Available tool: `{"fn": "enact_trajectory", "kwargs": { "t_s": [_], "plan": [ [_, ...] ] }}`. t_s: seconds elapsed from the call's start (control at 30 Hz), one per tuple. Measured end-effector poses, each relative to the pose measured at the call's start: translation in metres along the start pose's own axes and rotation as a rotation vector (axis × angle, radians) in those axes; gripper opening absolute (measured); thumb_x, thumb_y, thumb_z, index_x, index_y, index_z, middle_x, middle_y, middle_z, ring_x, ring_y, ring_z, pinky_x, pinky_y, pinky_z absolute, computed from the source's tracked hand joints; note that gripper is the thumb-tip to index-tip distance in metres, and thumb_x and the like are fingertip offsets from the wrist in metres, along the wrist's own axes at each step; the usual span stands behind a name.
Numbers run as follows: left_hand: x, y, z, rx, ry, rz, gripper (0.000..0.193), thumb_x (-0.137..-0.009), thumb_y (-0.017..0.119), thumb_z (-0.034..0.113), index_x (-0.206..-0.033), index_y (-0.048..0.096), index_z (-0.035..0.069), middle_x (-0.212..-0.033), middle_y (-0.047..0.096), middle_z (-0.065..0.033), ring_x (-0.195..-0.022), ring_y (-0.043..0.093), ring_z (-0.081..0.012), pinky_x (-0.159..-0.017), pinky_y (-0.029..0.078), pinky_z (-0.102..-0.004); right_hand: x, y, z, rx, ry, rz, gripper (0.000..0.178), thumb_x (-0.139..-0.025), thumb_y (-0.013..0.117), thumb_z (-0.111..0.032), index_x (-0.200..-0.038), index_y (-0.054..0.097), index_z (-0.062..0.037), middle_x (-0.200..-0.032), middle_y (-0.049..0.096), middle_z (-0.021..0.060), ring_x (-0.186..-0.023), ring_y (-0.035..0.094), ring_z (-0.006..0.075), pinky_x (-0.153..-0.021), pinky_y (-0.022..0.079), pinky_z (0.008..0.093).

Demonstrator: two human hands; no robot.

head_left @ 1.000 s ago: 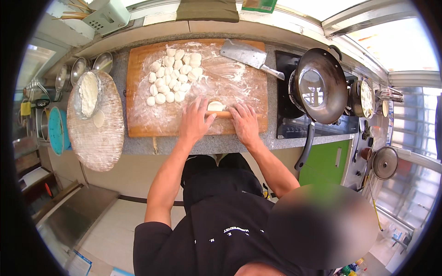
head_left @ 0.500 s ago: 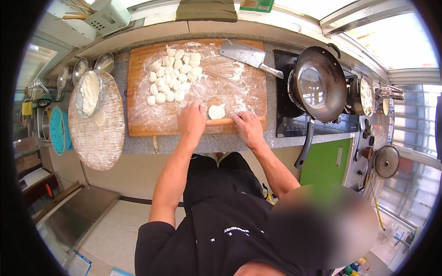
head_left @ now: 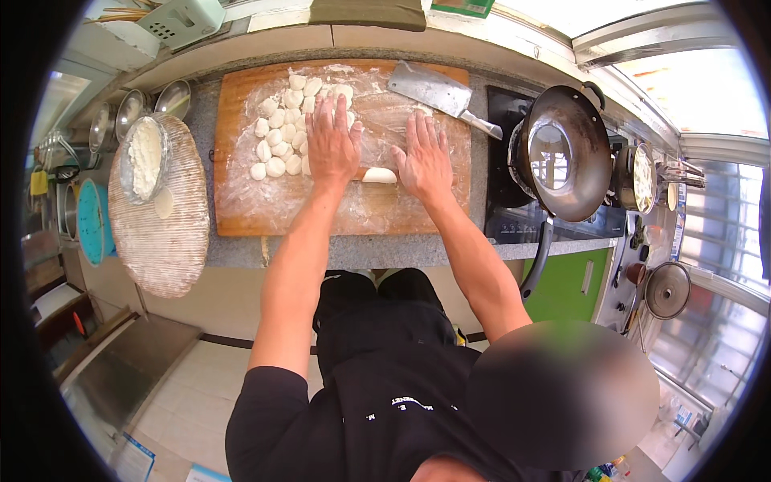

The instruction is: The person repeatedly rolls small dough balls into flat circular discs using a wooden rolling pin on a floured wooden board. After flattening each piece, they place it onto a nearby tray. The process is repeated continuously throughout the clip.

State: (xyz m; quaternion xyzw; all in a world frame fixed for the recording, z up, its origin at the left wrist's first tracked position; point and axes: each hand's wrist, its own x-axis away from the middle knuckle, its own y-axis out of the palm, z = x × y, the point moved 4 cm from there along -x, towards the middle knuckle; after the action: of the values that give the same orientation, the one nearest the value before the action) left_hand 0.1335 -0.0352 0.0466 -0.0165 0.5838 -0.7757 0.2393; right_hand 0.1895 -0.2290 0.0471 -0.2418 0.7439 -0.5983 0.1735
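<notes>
A floured wooden board lies on the stone counter. My left hand rests palm down on it, fingers spread, beside a heap of several small white dough pieces. My right hand lies flat to the right, fingers apart too. Between the two hands sits a flattened white dough piece, touching both. Whether anything lies under the palms is hidden.
A cleaver lies at the board's far right corner. A dark wok stands on the stove to the right, with a small pot beyond. Left of the board are a round woven tray and a flour bowl.
Both hands have slid away from my body, from the board's near edge to its middle, and the dough piece between them has moved with them.
</notes>
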Motion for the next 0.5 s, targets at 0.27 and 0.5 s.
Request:
{"fn": "enact_trajectory", "kwargs": {
  "t_s": [0.27,0.5],
  "plan": [
    [0.082,-0.012,-0.004,-0.030,0.114,-0.207,0.069,-0.108,0.061,0.041,-0.165,0.045,0.007,-0.169,0.044,-0.0183,-0.163,0.032,-0.0344,-0.137,0.018,-0.0573,0.074,0.000,-0.018,0.010,-0.063,-0.052,0.093,-0.103,0.060,-0.059,-0.173,0.031,-0.0048,-0.180,0.030,0.0172,-0.167,0.026,0.0354,-0.136,0.018,0.0555],
    [0.078,-0.037,0.013,0.411,0.098,-0.512,0.048,-0.098,0.074,0.033,-0.137,0.071,0.005,-0.144,0.067,-0.0176,-0.129,0.064,-0.0377,-0.112,0.050,-0.0496,0.114,0.001,-0.008,-0.174,-0.166,0.013,0.053,-0.094,0.078,-0.026,-0.141,0.064,-0.0075,-0.140,0.060,0.0133,-0.135,0.056,0.0353,-0.118,0.042,0.0514]
  ]
}}
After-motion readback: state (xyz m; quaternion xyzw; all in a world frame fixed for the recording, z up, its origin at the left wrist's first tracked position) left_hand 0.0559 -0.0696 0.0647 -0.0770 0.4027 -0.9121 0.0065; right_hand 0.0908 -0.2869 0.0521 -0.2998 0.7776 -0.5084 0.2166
